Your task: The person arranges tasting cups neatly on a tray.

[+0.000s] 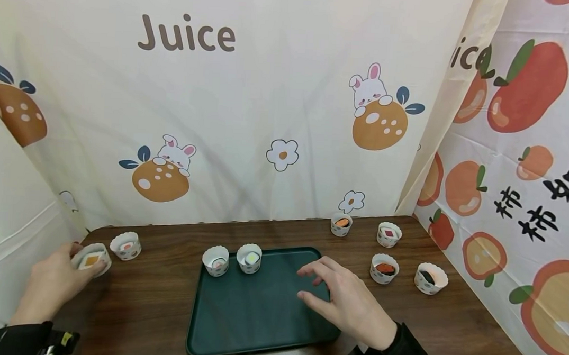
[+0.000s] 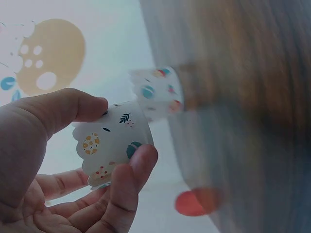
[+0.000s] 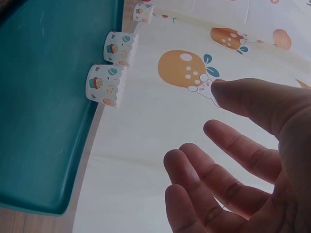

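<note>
At the table's left, my left hand [image 1: 53, 286] grips a scalloped white paper cup [image 2: 116, 133] between thumb and fingers. A small piece with a yellow-orange top lies inside this cup in the head view. Just right of it stands another paper cup [image 1: 130, 254] with an orange-and-white piece. My right hand [image 1: 350, 305] hovers over the right side of the dark green tray [image 1: 259, 319], fingers loosely spread and holding nothing. Two paper cups, the left one [image 1: 215, 272] and the right one [image 1: 249, 269], stand at the tray's far left edge with small pieces inside.
Right of the tray stand several filled cups: one with an orange piece [image 1: 340, 232], one with a dark red centre [image 1: 389, 243], one with red topping [image 1: 382, 279], one with a black band [image 1: 428, 288]. Printed curtains [image 1: 249, 102] hang behind the wooden table [image 1: 140, 309].
</note>
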Tool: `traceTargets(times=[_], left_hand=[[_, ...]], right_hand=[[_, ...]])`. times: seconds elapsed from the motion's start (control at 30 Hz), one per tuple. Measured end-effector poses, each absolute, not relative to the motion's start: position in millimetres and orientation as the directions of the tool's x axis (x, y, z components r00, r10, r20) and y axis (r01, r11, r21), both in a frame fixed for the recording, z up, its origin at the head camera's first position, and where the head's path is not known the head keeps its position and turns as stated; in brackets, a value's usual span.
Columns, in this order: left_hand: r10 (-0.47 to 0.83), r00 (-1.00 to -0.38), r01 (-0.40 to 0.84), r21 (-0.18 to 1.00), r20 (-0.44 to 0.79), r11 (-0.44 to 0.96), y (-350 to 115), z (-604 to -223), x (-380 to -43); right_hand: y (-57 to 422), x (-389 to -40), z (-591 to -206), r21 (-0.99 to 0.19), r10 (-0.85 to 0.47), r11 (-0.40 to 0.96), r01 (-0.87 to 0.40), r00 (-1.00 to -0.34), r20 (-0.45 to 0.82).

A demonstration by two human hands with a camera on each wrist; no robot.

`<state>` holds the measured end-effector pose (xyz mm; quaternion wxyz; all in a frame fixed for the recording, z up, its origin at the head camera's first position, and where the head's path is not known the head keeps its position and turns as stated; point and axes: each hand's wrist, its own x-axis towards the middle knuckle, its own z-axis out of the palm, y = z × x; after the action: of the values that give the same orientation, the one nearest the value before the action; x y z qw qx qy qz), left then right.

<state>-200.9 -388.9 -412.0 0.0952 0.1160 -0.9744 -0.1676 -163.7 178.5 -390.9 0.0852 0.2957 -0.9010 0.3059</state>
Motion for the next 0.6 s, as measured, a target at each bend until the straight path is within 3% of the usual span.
traceTargets(times=[0.23, 0.47, 0.6], left_hand=[[-0.250, -0.952, -0.175, 0.357, 0.176, 0.918, -360, -393, -197], [-0.165, -0.941, -0.054, 0.350, 0.296, 0.935, -328, -379, -188], [-0.148, -0.946, -0.039, 0.354, 0.287, 0.934, -310, -370, -185]], right_hand=[[179, -164, -391, -0.504, -0.473, 0.642, -0.578, -0.816, 0.333], [180, -164, -389, -0.507, -0.468, 0.644, -0.572, -0.820, 0.329], [180, -164, -389, -0.512, -0.463, 0.646, -0.566, -0.824, 0.327]])
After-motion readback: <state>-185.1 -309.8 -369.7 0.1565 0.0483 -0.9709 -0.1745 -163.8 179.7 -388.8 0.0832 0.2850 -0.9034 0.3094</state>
